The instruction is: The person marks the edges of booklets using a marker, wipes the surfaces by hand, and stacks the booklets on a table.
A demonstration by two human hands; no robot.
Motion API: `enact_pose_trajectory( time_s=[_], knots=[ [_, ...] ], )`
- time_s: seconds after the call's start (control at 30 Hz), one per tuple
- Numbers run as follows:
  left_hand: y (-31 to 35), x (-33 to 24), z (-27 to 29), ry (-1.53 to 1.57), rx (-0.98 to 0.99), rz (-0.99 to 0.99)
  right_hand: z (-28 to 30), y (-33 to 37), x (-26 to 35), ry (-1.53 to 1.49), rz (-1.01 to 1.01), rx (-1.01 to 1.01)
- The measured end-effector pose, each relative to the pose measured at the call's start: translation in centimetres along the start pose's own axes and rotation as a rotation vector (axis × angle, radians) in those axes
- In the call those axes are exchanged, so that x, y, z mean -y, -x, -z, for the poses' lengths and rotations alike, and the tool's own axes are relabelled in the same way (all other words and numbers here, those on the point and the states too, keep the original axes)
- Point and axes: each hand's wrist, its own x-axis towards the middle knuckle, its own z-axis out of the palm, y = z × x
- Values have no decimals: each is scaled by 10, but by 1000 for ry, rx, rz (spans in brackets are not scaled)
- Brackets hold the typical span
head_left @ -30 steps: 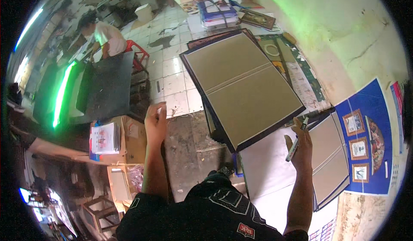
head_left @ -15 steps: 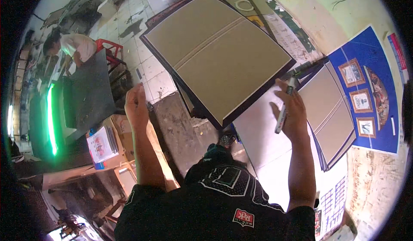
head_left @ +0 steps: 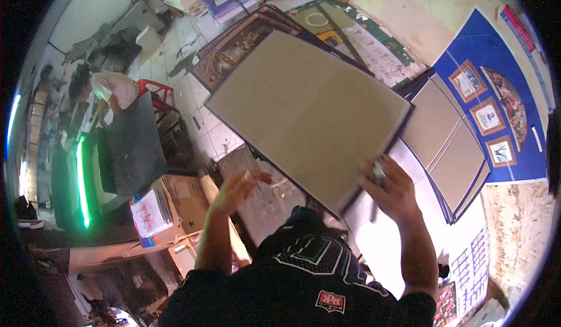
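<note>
Flat brown dark-edged board, mid-frame: likely stiff, best held by its edges.
Blurred grey pen is held by curled right hand; left hand is half open, hold unclear.

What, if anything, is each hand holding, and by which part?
The right hand holds a marker, apparently by its middle; for the left hand, I cannot tell.

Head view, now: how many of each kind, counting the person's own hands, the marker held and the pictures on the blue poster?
Own hands: 2 (left hand, right hand)
Marker in the right hand: 1
Framed pictures on the blue poster: 3
Half-round picture on it: 1
Total: 7
</note>
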Motion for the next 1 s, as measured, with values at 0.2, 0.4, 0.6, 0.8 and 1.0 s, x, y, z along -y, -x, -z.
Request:
enact_pose_trajectory(
  time_s=[0.2, 0.4, 0.6, 0.8, 1.0],
  knots=[
    [22, 51, -86, 800, 104, 72, 84, 166, 60, 187, -160, 33],
    [11, 74, -206, 328, 122, 79, 105, 322, 161, 301, -550, 20],
    [-86, -17, -250, -145, 427, -145, 81, 331, 208, 123, -770, 66],
    [-167, -34, -284, -146, 885, 220, -3, 351, 208, -313, -1310, -433],
    [-165, 35, -369, -779, 1238, -39, -34, 353, 212, -285, -1396, -1244]
  ],
)
